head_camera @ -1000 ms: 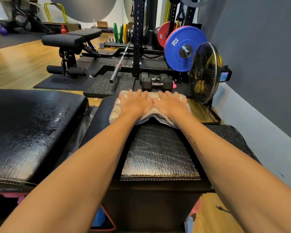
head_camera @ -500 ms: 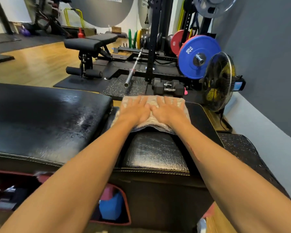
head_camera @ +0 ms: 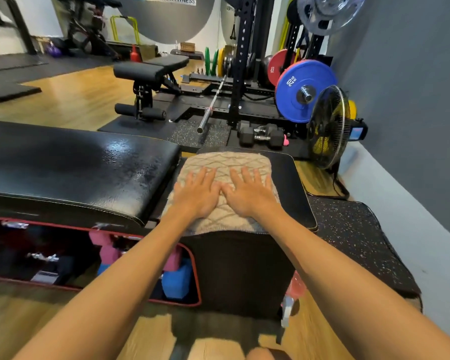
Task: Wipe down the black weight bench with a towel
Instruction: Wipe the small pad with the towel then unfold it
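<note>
The black weight bench has a long glossy pad [head_camera: 76, 170] on the left and a shorter pad [head_camera: 294, 193] on the right. A beige quilted towel [head_camera: 224, 162] lies over most of the shorter pad, and its near edge hangs a little over the pad's front. My left hand [head_camera: 196, 196] and my right hand [head_camera: 247, 196] rest side by side on the towel, palms flat and fingers spread, thumbs almost touching. Neither hand curls around the cloth.
A floor fan [head_camera: 327, 126] stands right of the bench by the grey wall. A dumbbell [head_camera: 261, 135], a barbell [head_camera: 212, 105] and a blue plate [head_camera: 294, 84] lie beyond. Pink and blue items [head_camera: 174, 279] sit under the bench. A pink bottle [head_camera: 292, 294] stands at its right corner.
Both hands have slid the towel back from the far end of the short pad toward its near edge. My view has pulled back and risen.
</note>
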Demonstrator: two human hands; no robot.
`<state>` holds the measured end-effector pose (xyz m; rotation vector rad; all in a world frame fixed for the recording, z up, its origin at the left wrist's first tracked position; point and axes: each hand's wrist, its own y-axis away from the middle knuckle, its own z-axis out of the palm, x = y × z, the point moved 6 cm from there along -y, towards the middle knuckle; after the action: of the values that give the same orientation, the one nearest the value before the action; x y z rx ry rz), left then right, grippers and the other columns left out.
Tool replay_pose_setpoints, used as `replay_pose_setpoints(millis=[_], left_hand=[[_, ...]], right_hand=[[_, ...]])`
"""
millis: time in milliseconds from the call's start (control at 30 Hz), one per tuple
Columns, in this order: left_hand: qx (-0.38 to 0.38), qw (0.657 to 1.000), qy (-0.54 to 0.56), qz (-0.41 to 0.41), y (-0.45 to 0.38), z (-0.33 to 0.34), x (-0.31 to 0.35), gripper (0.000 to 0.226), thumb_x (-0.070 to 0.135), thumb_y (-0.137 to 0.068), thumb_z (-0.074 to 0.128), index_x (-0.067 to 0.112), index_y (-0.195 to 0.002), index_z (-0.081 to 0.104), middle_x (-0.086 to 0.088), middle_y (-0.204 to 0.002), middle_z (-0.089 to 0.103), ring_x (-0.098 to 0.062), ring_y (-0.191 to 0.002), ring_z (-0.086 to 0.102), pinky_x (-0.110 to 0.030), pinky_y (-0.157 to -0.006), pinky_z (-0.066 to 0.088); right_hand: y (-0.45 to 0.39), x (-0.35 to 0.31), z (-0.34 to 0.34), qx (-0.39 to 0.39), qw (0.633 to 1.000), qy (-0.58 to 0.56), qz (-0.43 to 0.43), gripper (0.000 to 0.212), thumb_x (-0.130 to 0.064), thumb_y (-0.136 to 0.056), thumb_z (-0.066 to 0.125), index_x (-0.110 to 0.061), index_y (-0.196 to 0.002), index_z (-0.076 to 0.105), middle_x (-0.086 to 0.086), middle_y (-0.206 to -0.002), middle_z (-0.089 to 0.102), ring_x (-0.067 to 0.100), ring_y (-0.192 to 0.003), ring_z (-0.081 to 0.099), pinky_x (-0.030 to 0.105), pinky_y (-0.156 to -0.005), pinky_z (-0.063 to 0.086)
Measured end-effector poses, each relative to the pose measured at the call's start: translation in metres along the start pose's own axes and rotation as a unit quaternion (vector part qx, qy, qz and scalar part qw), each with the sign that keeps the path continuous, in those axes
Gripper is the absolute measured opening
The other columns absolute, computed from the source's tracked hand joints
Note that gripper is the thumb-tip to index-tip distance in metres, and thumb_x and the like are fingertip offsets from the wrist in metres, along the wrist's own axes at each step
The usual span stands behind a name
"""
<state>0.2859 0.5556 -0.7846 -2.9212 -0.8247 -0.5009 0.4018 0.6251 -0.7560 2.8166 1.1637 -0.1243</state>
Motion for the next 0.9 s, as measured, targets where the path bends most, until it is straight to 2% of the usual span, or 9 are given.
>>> replay_pose_setpoints(millis=[133, 267, 433, 533, 600, 667, 733, 800, 900], left_hand=[[-0.025, 0.999, 0.031, 0.0, 0.005, -0.006, 0.0, 0.061, 0.048, -0.096, 0.006, 0.033, -0.155, 0.005, 0.009, -0.162, -0.009, -0.025, -0.15, -0.008, -0.059, -0.116, -0.001], [-0.009, 0.975, 0.214, 0.062, 0.034, -0.024, -0.008, 0.079, 0.066, -0.087, 0.018, 0.024, -0.153, 0.023, 0.004, -0.163, 0.008, -0.015, -0.15, 0.003, -0.049, -0.12, 0.002], [0.101, 0.957, -0.155, 0.223, 0.096, -0.008, -0.022, 0.109, 0.09, -0.075, 0.022, 0.021, -0.156, 0.005, -0.001, -0.163, 0.0, -0.021, -0.15, 0.003, -0.047, -0.12, 0.011], [0.166, 0.943, -0.201, 0.209, 0.097, -0.016, -0.027, 0.101, 0.074, -0.076, 0.047, 0.013, -0.152, 0.022, -0.017, -0.155, 0.029, -0.039, -0.137, 0.039, -0.052, -0.095, 0.049], [0.15, 0.95, -0.175, 0.211, 0.095, -0.015, -0.03, 0.093, 0.055, -0.08, 0.059, 0.011, -0.152, 0.022, -0.017, -0.153, 0.033, -0.037, -0.135, 0.041, -0.049, -0.089, 0.054], [0.127, 0.959, -0.124, 0.221, 0.098, -0.022, -0.033, 0.081, 0.032, -0.084, 0.065, 0.013, -0.153, 0.026, -0.01, -0.156, 0.032, -0.029, -0.139, 0.038, -0.044, -0.102, 0.048], [0.149, 0.954, -0.072, 0.251, 0.106, -0.04, -0.034, 0.064, 0.012, -0.079, 0.062, 0.014, -0.142, 0.049, -0.007, -0.14, 0.054, -0.027, -0.123, 0.055, -0.037, -0.093, 0.051], [0.202, 0.949, 0.021, 0.24, 0.111, -0.067, -0.031, 0.046, 0.006, -0.072, 0.054, 0.012, -0.116, 0.069, -0.005, -0.102, 0.072, -0.023, -0.091, 0.068, -0.027, -0.073, 0.048], [0.295, 0.915, 0.223, 0.161, 0.109, -0.103, -0.028, 0.034, -0.003, -0.072, 0.058, 0.013, -0.095, 0.078, 0.0, -0.085, 0.076, -0.001, -0.079, 0.065, -0.02, -0.074, 0.051]], right_hand=[[0.002, -0.001, -0.001, -0.014, 1.0, -0.018, -0.004, 0.067, -0.062, -0.1, 0.01, -0.032, -0.159, 0.0, 0.003, -0.167, -0.008, 0.033, -0.152, -0.012, 0.058, -0.119, -0.008], [0.012, -0.002, -0.01, 0.016, 0.998, -0.043, -0.033, 0.069, -0.065, -0.098, 0.013, -0.031, -0.159, 0.008, 0.004, -0.167, -0.001, 0.034, -0.152, -0.009, 0.061, -0.118, -0.008], [0.077, -0.011, -0.024, 0.191, 0.955, 0.026, -0.226, 0.079, -0.076, -0.092, 0.021, -0.024, -0.15, 0.037, 0.007, -0.16, 0.031, 0.026, -0.149, 0.022, 0.057, -0.119, 0.004], [0.103, 0.019, 0.003, 0.186, 0.947, 0.083, -0.249, 0.088, -0.078, -0.083, 0.047, -0.021, -0.149, 0.04, 0.01, -0.153, 0.042, 0.03, -0.141, 0.038, 0.057, -0.114, 0.031], [0.109, 0.035, 0.005, 0.206, 0.941, 0.053, -0.263, 0.076, -0.052, -0.079, 0.074, -0.017, -0.142, 0.05, 0.01, -0.144, 0.052, 0.029, -0.134, 0.048, 0.053, -0.106, 0.044], [0.109, 0.042, -0.004, 0.236, 0.933, -0.01, -0.271, 0.063, -0.023, -0.073, 0.087, -0.011, -0.13, 0.062, 0.01, -0.132, 0.063, 0.03, -0.124, 0.059, 0.05, -0.102, 0.049], [0.11, 0.047, -0.021, 0.249, 0.933, -0.086, -0.247, 0.051, -0.003, -0.075, 0.08, -0.01, -0.124, 0.068, 0.009, -0.123, 0.069, 0.03, -0.114, 0.066, 0.049, -0.097, 0.054], [0.105, 0.055, -0.037, 0.249, 0.94, -0.121, -0.199, 0.041, -0.003, -0.084, 0.069, -0.012, -0.124, 0.068, 0.007, -0.114, 0.073, 0.029, -0.104, 0.069, 0.044, -0.088, 0.057], [0.094, 0.065, -0.067, 0.294, 0.932, -0.145, -0.155, 0.026, -0.008, -0.088, 0.059, -0.014, -0.11, 0.07, 0.007, -0.086, 0.073, 0.03, -0.078, 0.067, 0.043, -0.068, 0.055]])
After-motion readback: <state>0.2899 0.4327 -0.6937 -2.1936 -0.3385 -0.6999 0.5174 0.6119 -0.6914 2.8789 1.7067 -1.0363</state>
